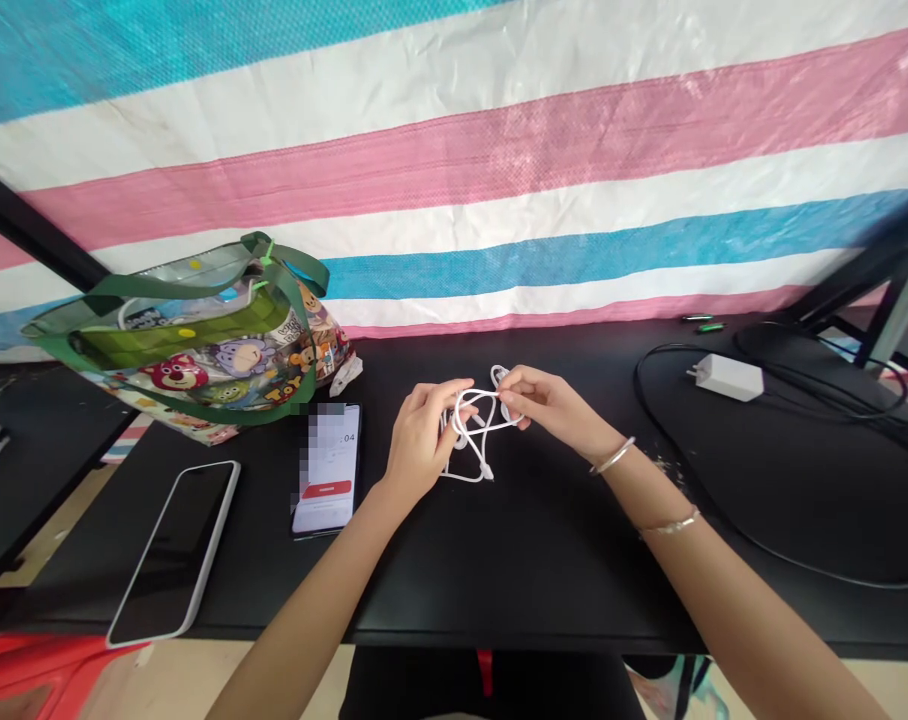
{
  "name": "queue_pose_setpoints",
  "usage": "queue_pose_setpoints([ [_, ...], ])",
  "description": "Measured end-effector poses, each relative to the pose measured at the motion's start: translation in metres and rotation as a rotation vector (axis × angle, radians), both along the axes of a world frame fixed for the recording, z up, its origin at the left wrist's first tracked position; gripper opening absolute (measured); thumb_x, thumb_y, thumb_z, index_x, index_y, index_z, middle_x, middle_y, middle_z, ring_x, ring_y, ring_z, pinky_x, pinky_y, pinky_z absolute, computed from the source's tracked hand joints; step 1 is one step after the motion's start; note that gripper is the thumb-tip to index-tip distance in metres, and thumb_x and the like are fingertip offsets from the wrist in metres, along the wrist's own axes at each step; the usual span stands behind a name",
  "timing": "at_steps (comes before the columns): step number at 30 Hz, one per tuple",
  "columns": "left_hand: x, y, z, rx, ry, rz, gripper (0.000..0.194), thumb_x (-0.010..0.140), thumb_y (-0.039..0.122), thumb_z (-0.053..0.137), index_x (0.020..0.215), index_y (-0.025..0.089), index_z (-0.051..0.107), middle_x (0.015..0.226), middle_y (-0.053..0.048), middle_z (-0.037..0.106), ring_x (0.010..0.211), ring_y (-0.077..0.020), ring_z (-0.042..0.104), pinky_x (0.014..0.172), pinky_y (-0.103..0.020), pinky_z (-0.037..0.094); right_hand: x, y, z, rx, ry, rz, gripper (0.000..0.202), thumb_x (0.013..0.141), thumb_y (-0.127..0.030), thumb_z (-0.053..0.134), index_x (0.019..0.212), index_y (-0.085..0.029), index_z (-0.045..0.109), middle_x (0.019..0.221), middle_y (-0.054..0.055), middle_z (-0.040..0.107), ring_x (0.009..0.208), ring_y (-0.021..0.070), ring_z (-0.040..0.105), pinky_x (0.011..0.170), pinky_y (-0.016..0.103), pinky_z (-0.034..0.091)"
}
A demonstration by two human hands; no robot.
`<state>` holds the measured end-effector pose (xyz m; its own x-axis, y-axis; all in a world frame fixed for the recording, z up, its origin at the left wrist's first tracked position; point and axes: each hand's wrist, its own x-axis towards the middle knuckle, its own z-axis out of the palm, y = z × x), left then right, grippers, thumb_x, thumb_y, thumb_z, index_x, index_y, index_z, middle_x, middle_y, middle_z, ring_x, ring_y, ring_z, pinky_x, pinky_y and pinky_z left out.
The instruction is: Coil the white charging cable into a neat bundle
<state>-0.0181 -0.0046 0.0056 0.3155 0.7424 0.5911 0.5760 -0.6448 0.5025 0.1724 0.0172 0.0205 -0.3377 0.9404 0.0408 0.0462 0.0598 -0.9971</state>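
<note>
A white charging cable (486,432) lies in loose, tangled loops between my two hands, just above the black table. My left hand (428,432) pinches the loops on their left side, thumb and fingers closed on the cord. On the other side, my right hand (540,405) grips the cable between thumb and fingertips. One small loop rises above the right fingertips. A plug end of the cable hangs low at the front of the tangle. The fingers hide parts of the cord.
Left of my hands are a lit phone (326,470), a dark phone in a white case (175,555) and a cartoon tote bag (221,350). A white charger (728,378) and black cables (694,530) lie on the right of the black table (514,580). Striped sheeting (499,160) hangs behind.
</note>
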Motion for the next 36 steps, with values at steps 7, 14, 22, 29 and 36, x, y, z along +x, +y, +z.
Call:
queue_pose_setpoints([
  [7, -0.001, 0.0, 0.003, 0.141, 0.026, -0.025, 0.024, 0.091, 0.015, 0.046, 0.096, 0.022, 0.068, 0.08, 0.0, 0.072, 0.084, -0.0166, 0.059, 0.073, -0.027, 0.047, -0.005, 0.0, -0.015, 0.131, -0.147, -0.056, 0.036, 0.074, -0.055, 0.062, 0.075, -0.019, 0.058, 0.055, -0.005, 0.051, 0.046, 0.0089, 0.044, 0.042, 0.023, 0.037],
  [14, 0.0, -0.002, 0.004, 0.209, 0.119, 0.09, 0.031, 0.091, 0.011, 0.044, 0.106, 0.023, 0.068, 0.072, 0.002, 0.071, 0.078, -0.0149, 0.06, 0.066, -0.025, 0.045, -0.016, -0.013, -0.01, 0.514, -0.282, -0.138, 0.035, 0.085, -0.05, 0.054, 0.1, -0.021, 0.064, 0.096, 0.009, 0.068, 0.093, 0.0229, 0.062, 0.085, 0.04, 0.05],
  [22, 0.003, -0.003, 0.003, 0.326, 0.183, 0.153, 0.026, 0.094, 0.022, 0.046, 0.101, 0.021, 0.071, 0.064, 0.001, 0.067, 0.071, -0.0137, 0.058, 0.063, -0.023, 0.044, -0.028, -0.024, -0.025, 0.501, -0.434, -0.042, 0.077, 0.072, -0.032, 0.071, 0.14, -0.022, 0.036, 0.131, 0.012, 0.057, 0.12, 0.0296, 0.054, 0.099, 0.049, 0.046],
  [29, 0.001, -0.001, 0.007, 0.243, 0.137, 0.099, 0.029, 0.093, 0.015, 0.045, 0.1, 0.023, 0.071, 0.065, 0.001, 0.066, 0.071, -0.013, 0.057, 0.06, -0.02, 0.045, -0.021, -0.016, -0.017, 0.512, -0.356, 0.048, 0.032, 0.078, -0.022, 0.062, 0.109, -0.021, 0.057, 0.104, 0.008, 0.067, 0.096, 0.0223, 0.065, 0.084, 0.038, 0.053],
  [36, -0.001, 0.001, 0.005, 0.061, 0.037, 0.064, 0.02, 0.087, 0.017, 0.056, 0.094, 0.026, 0.072, 0.074, 0.002, 0.07, 0.075, -0.0135, 0.059, 0.063, -0.02, 0.049, -0.019, -0.013, -0.015, 0.463, -0.297, 0.125, 0.023, 0.08, -0.026, 0.061, 0.101, -0.017, 0.059, 0.086, 0.004, 0.065, 0.072, 0.0157, 0.062, 0.066, 0.029, 0.053],
])
